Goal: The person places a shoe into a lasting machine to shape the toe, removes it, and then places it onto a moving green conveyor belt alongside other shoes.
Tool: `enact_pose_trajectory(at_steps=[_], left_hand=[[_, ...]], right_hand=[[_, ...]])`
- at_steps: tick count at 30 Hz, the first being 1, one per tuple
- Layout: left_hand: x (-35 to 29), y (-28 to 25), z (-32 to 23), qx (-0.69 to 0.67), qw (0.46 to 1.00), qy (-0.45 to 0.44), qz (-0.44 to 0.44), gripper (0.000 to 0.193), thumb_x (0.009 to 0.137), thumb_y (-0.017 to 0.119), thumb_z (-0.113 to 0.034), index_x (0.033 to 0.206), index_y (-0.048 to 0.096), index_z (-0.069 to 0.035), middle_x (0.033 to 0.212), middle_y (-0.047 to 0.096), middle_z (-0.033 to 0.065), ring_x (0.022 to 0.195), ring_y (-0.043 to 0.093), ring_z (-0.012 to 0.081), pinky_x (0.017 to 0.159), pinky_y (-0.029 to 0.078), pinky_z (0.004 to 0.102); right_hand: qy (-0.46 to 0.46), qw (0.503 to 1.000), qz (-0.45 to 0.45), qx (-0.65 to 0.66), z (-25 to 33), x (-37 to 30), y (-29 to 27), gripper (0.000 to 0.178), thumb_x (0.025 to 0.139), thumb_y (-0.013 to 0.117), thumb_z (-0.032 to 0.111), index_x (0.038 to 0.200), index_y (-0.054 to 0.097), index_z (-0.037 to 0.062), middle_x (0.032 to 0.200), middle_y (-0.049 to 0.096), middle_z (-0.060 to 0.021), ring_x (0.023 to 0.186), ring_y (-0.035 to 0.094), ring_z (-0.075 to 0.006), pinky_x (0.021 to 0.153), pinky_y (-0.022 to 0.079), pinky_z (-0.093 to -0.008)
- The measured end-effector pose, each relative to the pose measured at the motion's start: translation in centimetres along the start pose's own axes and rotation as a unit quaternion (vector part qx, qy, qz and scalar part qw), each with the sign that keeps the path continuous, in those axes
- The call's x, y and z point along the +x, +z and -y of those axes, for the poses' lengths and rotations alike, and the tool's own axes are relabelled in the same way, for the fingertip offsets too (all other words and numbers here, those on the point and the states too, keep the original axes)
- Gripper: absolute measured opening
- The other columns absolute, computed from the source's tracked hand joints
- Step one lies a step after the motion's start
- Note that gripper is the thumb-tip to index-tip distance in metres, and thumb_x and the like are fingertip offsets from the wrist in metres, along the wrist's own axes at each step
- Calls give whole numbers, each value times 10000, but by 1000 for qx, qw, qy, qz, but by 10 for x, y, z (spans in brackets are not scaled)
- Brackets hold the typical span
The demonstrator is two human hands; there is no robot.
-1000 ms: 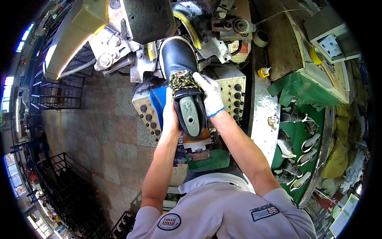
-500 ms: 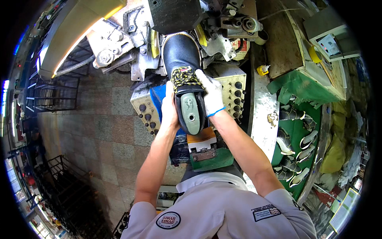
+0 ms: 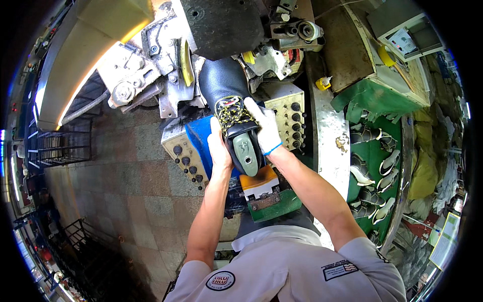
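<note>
Between my hands is a black leather shoe upper [image 3: 221, 83] with black and yellow laces, stretched over a green shoe last [image 3: 245, 153]. Its toe points away from me, under the dark block [image 3: 221, 25] of a machine. My bare left hand [image 3: 220, 146] presses along the left side of the heel end, fingers against the upper. In a white glove with a blue cuff, my right hand [image 3: 264, 126] grips the right side beside the laces. The toe tip is hidden beneath the block.
Metal machine arms [image 3: 173, 75] flank the shoe. Control panels with black knobs [image 3: 287, 118] sit on both sides below it. To the right, several shoes [image 3: 387, 161] lie on a green-lined rack. A lit lamp housing [image 3: 85, 55] hangs at upper left.
The shoe's toe has gone further under the dark block, and its heel end has swung slightly right. Both hands have kept their hold, while the whole view has shifted a little.
</note>
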State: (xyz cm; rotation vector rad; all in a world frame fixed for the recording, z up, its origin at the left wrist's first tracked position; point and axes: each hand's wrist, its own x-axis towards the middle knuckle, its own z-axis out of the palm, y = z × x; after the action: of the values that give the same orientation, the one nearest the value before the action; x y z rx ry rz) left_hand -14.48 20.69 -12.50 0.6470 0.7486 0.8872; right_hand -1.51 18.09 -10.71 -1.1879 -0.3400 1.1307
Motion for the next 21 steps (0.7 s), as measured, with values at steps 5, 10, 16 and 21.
enact_pose_trajectory(at_steps=[5, 10, 16, 21], left_hand=[[3, -5, 6, 46, 997, 59, 24, 603, 1101, 309, -490, 1234, 636, -1, 1120, 720, 102, 950, 700, 186, 886, 563, 330], [-2, 6, -5, 10, 998, 53, 33, 595, 1111, 284, -471, 1234, 639, -10, 1082, 729, 88, 914, 700, 186, 866, 562, 336], [-51, -77, 59, 420, 892, 74, -150, 488, 985, 641, -359, 1237, 644, 59, 1027, 740, 178, 933, 694, 230, 850, 529, 350], [-155, -138, 211, 580, 809, -83, -41, 757, 908, 654, -226, 1516, 316, 73, 1462, 468, 316, 1328, 482, 452, 1119, 394, 460]], right_hand=[[-36, 999, -2, -38, 7, 1, 4, 365, 983, 671, 366, 908, 717, 12, 821, 656, 21, 747, 543, -60, 675, 460, -270], [-2, 999, -3, -52, 16, -6, 3, 377, 980, 671, 384, 906, 713, 17, 820, 647, 27, 736, 538, -61, 666, 453, -274], [-42, 995, -47, -76, 6, -39, -46, 510, 1028, 593, 389, 1292, 637, -45, 1176, 711, -128, 998, 661, -184, 818, 551, -289], [-26, 995, -34, -93, 16, -103, -168, 686, 1033, 155, 411, 1478, 336, -79, 1370, 544, -318, 1157, 626, -466, 950, 577, -493]])
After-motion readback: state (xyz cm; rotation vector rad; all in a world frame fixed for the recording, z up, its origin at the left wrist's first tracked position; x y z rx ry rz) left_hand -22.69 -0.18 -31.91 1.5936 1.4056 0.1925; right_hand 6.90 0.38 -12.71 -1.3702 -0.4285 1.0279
